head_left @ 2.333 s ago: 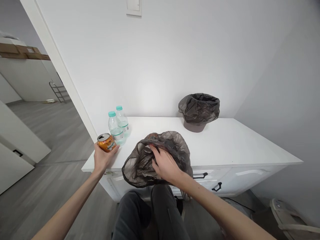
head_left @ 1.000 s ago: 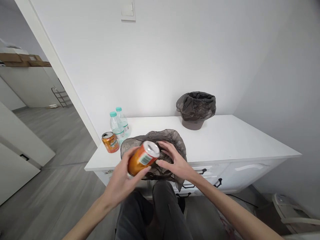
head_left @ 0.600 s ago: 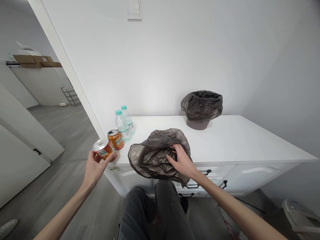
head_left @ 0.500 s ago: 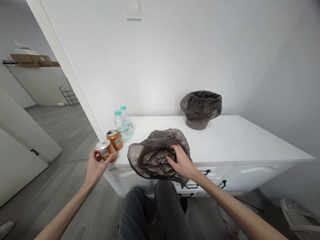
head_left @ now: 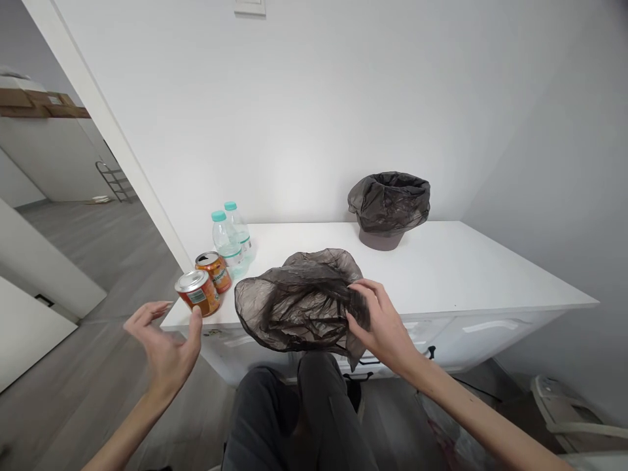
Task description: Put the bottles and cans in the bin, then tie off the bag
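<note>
A crumpled grey plastic bag (head_left: 294, 301) lies open at the front edge of the white cabinet top (head_left: 441, 275). My right hand (head_left: 380, 320) pinches the bag's right rim. Two orange drink cans stand at the cabinet's left corner: the nearer can (head_left: 196, 292) and a second can (head_left: 214, 271) behind it. My left hand (head_left: 164, 347) hovers just below and left of the nearer can, fingers spread, holding nothing. Two clear water bottles (head_left: 226, 239) with teal caps stand behind the cans.
A small bin lined with a grey bag (head_left: 389, 209) stands at the back of the cabinet against the wall. My dark trouser legs (head_left: 299, 418) are below the cabinet's drawers. A doorway opens to the left onto grey flooring.
My left hand took a can from the bag, stood it on the cabinet's left corner and let go, drawing back open. My right hand shifted to the bag's right rim.
</note>
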`<state>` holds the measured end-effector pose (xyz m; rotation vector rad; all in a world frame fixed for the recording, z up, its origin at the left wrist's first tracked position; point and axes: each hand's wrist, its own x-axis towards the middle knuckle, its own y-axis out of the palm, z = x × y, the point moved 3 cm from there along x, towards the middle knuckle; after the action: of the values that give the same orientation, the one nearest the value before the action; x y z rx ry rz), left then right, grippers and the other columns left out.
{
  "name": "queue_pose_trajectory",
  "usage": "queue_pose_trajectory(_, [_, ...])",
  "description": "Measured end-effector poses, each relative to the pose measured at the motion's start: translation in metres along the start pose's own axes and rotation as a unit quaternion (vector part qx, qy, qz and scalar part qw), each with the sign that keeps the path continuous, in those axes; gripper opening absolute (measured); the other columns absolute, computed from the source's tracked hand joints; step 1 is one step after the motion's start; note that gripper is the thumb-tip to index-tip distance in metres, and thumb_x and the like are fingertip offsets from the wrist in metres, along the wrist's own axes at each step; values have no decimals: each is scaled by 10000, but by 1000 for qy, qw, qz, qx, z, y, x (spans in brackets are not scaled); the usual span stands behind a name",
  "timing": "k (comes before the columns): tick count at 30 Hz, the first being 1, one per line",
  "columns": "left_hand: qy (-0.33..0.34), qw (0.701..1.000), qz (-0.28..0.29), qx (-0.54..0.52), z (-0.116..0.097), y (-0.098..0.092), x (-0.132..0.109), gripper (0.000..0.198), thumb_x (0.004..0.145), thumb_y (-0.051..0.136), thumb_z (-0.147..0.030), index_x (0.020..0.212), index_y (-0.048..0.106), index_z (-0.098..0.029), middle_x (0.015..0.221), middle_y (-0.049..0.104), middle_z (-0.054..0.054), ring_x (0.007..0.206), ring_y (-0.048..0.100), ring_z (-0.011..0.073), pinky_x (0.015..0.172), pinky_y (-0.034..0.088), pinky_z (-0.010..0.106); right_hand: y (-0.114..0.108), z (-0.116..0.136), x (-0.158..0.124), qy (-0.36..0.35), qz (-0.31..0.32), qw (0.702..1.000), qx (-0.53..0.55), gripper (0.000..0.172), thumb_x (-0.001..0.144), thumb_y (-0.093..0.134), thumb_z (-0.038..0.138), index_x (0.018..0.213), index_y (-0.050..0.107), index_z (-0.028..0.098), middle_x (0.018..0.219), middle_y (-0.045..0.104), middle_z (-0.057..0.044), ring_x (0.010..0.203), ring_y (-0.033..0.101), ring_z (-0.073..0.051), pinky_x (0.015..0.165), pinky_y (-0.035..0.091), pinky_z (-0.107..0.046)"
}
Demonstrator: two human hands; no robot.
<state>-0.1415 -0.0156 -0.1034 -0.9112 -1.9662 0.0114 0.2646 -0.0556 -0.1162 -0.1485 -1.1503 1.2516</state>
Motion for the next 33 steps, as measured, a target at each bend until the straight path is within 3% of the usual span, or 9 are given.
queue_pose_trajectory(5, [189,982,-13,-13,-64,5,-2,352,901,711,-320,1166,504,-216,1155,539,89,1113,613,258,1023,526,468,13,-26,0,109,-5,994,-3,546,941,664,404,1403,458,199,1220,601,-139,1132,628,-310,943,562,-473])
queue_pose_trajectory(10, [175,979,96,-36,-109,30,-1,625,898,741,-406,1378,395,-206,1286,578,130,1185,636,274,1008,549,434,19,-28,9,126,46,991,-12,102,976,600,320,1014,591,226,931,660,-49,922,631,-254,841,507,-400])
queue_pose_trajectory(12, [130,977,171,-19,-107,44,0,612,894,727,-395,1387,418,-206,1265,620,112,1152,651,271,990,547,417,15,-18,11,116,69,991,5,66,976,591,276,931,594,227,878,664,-36,891,629,-237,823,494,-376])
queue_pose_trajectory(16, [100,963,251,-3,-72,66,5,191,902,591,-265,1084,592,-207,1062,664,46,987,652,224,910,523,342,0,25,5,109,175,972,112,124,973,646,312,895,621,219,897,702,-35,872,655,-203,799,508,-327])
queue_pose_trajectory(21, [112,945,305,-38,-22,61,17,187,783,538,-164,953,612,-193,1055,603,54,1004,622,211,879,497,308,-23,69,-2,40,415,858,301,316,916,761,485,1085,705,224,974,787,-25,895,727,-189,807,562,-292])
queue_pose_trajectory(23, [130,940,315,-21,-17,48,20,162,812,529,-162,938,622,-202,1102,608,67,1077,619,235,922,491,338,-31,53,10,21,411,850,330,378,974,681,531,1209,698,235,1043,798,-37,944,748,-195,862,583,-316])
queue_pose_trajectory(27, [216,924,315,36,-32,22,12,190,903,502,-174,893,681,-237,1193,630,84,1164,596,271,974,479,388,-24,-24,57,67,173,961,205,447,1057,522,553,1322,674,228,1263,756,-108,1167,710,-246,1027,556,-415])
queue_pose_trajectory(29, [260,904,337,51,-38,18,4,251,913,473,-143,872,698,-246,1198,649,87,1147,598,276,962,482,405,-8,-54,74,71,93,988,104,471,1079,473,526,1392,643,218,1408,690,-138,1307,644,-268,1117,508,-454])
queue_pose_trajectory(33, [288,874,384,72,-31,26,-6,316,878,437,-65,861,698,-241,1254,669,97,1191,593,286,994,486,447,39,-67,72,-34,235,968,-79,564,1088,439,527,1584,513,270,1704,412,-103,1600,326,-321,1288,300,-552])
